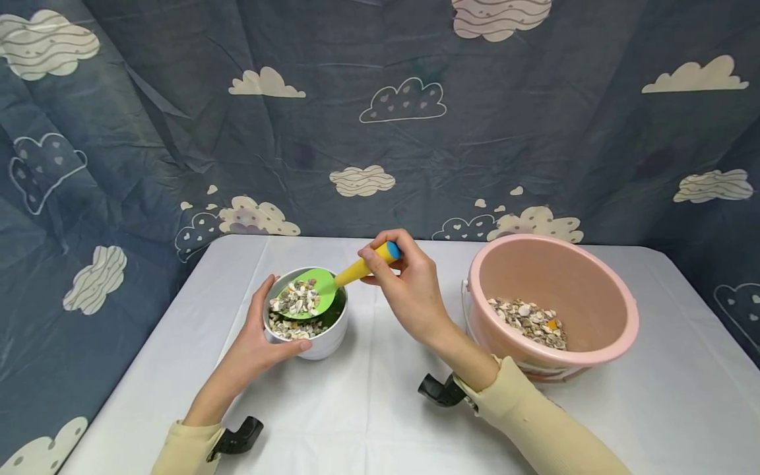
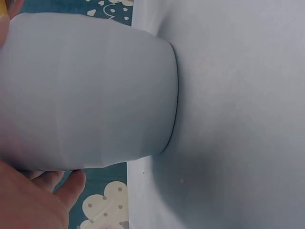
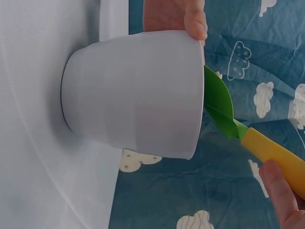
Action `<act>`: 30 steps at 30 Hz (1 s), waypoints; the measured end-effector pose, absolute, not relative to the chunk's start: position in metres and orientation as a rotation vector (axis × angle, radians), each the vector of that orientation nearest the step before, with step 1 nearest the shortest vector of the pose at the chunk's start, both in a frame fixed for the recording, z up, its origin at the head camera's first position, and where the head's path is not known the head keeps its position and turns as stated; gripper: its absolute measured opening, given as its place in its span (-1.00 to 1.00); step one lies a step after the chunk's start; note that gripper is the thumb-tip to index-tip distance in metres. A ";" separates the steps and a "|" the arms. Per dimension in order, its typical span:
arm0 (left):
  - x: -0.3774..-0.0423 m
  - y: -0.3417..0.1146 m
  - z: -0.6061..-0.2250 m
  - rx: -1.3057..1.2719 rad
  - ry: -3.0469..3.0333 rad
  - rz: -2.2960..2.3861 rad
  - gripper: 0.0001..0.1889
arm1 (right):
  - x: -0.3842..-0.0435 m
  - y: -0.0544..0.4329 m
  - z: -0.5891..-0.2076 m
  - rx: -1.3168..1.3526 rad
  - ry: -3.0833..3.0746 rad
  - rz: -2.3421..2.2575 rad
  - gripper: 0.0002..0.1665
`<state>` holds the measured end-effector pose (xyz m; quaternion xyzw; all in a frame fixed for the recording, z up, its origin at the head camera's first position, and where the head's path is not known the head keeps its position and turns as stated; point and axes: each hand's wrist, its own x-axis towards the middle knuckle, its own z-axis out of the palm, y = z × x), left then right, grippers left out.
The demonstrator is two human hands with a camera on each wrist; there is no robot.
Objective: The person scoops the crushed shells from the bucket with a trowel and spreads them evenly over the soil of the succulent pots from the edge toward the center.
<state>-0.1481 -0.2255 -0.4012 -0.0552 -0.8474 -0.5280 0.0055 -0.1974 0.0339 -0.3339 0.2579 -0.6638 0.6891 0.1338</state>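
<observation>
At rim (image 1: 330,330) of white pot (image 1: 327,344) | right hand (image 1: 410,284) grips scoop (image 1: 326,290) | left hand (image 1: 258,346) clasps pot | bucket (image 1: 582,297) well apart

The left forearm (image 1: 206,404) is slanting towards one o'clock, and the left hand (image 1: 256,344) is gripping, its thumb (image 1: 292,348) pointing to three o'clock. The right forearm (image 1: 472,361) is leaning towards ten o'clock, the right hand (image 1: 412,290) gripping with curled fingers (image 1: 399,236).

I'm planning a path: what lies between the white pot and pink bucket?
In the head view: the right hand and forearm, gripping the scoop, above white cloth.
</observation>
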 end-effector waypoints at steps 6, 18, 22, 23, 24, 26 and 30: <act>-0.147 -0.223 -0.402 -0.134 -2.669 -1.621 0.27 | -0.198 0.033 -0.334 0.754 -1.920 1.987 -0.78; -0.142 -0.216 -0.402 -0.093 -2.642 -1.628 0.28 | -0.199 0.033 -0.334 0.759 -1.930 1.952 -0.80; -0.141 -0.215 -0.404 -0.080 -2.645 -1.612 0.28 | -0.199 0.034 -0.335 0.756 -1.938 1.947 -0.79; -0.141 -0.216 -0.404 -0.080 -2.645 -1.614 0.28 | -0.199 0.034 -0.335 0.756 -1.938 1.946 -0.79; -0.141 -0.216 -0.404 -0.085 -2.647 -1.613 0.28 | -0.199 0.034 -0.335 0.757 -1.938 1.946 -0.79; -0.141 -0.218 -0.403 -0.108 -2.643 -1.625 0.28 | -0.199 0.034 -0.335 0.758 -1.936 1.947 -0.79; -0.144 -0.226 -0.400 -0.235 -2.616 -1.638 0.29 | -0.200 0.033 -0.333 0.766 -1.931 1.942 -0.79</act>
